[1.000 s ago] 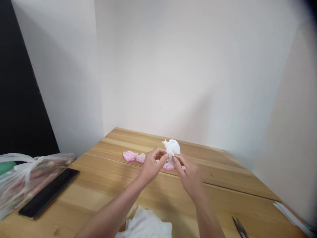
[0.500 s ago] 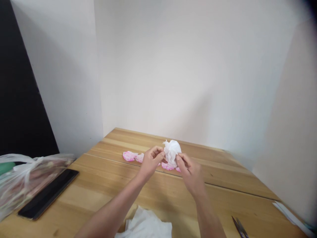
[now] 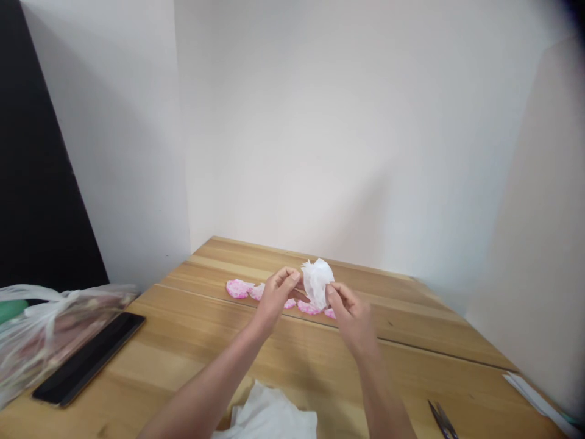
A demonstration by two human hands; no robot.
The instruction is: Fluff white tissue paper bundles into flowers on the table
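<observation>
A gathered white tissue-like piece (image 3: 317,281) with a frayed upper left edge is held up above the wooden table (image 3: 183,353). My right hand (image 3: 351,308) pinches its lower right side between thumb and fingers. Just left of the piece is my left hand (image 3: 280,292), thumb and fingertips pressed together; what they hold, if anything, is too small to make out. Behind and below the hands, several pink-and-white crinkled pieces (image 3: 238,288) lie in a row, partly hidden by the hands.
White sheets (image 3: 274,414) lie at the near edge between my forearms. Scissors (image 3: 441,419) rest at the near right, a white strip (image 3: 534,399) at the right edge. A black phone (image 3: 91,358) and a filled plastic bag (image 3: 59,329) are on the left. Walls stand behind the table.
My left hand has shifted slightly up and left, away from the white piece, uncovering more of a pink piece behind. The right hand keeps its hold.
</observation>
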